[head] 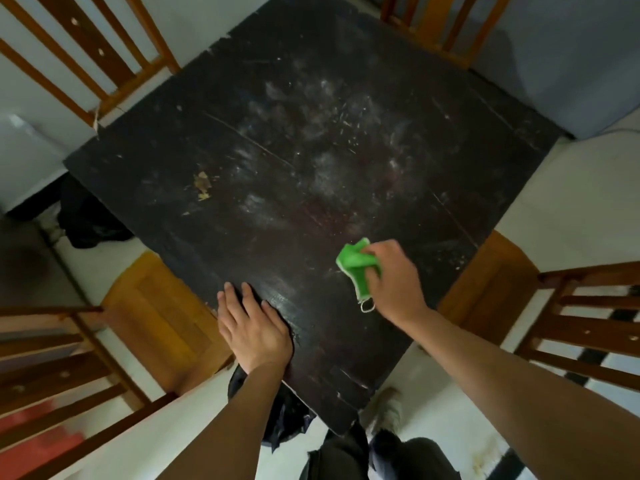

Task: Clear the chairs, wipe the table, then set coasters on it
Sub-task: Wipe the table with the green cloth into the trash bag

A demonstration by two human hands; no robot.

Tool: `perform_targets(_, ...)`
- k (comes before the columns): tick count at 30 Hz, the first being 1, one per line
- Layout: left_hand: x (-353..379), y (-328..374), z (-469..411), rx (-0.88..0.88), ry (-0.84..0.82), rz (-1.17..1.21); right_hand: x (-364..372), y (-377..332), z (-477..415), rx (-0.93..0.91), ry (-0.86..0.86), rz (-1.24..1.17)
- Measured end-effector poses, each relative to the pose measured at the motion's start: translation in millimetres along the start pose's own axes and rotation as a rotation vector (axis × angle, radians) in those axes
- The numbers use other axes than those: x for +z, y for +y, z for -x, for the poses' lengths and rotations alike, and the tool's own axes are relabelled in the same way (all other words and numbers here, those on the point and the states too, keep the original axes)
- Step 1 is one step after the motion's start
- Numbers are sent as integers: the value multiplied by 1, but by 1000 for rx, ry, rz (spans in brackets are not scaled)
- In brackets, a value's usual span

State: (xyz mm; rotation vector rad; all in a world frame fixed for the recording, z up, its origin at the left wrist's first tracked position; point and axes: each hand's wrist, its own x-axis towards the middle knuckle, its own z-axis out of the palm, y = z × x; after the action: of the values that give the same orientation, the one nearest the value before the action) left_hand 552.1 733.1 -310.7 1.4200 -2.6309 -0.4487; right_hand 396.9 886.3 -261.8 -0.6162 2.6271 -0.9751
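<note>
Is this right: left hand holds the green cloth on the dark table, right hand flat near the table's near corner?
No, the hands are swapped. In the head view the right hand grips the green cloth on the dark table, and the left hand lies flat near the near corner.

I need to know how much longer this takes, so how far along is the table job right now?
The visible chair seats look bare, so clearing seems done. Wiping is in hand: the right hand grips a green cloth on the dark table while the left hand lies flat near the edge. Whitish smears still cover the middle, so most wiping remains. No coasters are on it yet.
</note>
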Motion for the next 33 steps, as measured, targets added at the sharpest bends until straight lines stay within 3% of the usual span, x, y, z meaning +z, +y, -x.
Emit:
perform_targets(2,0,0,0,-2,-3,5,-33,25,-9,174,136,73)
perform_targets(5,1,0,1,0,21,3,-58,62,-7,315,197,269)
perform_targets(8,2,-1,2,7,40,-10,-17,49,9,124,126,379)
perform_targets(11,3,-1,2,-10,22,-29,29,12,29,-76,11,302)
perform_targets(14,-3,2,3,-33,-9,-69,22,5,21,-156,-179,168)
perform_targets(16,-8,11,-2,-53,-9,-52,-12,17,-1,-130,-145,67)
perform_targets(21,-13,35,-33,-68,60,-14,-126,90,-93,275,227,60)
perform_targets(25,8,63,-55,-145,72,27,-140,130,-120,558,297,213)
perform_targets(28,21,78,-58,-276,110,52,-80,105,-89,293,234,266)
perform_targets(31,27,81,-56,-289,135,46,-27,66,-49,-58,55,215)
perform_targets(33,28,80,-54,-284,146,42,-18,53,-40,-147,-100,117)
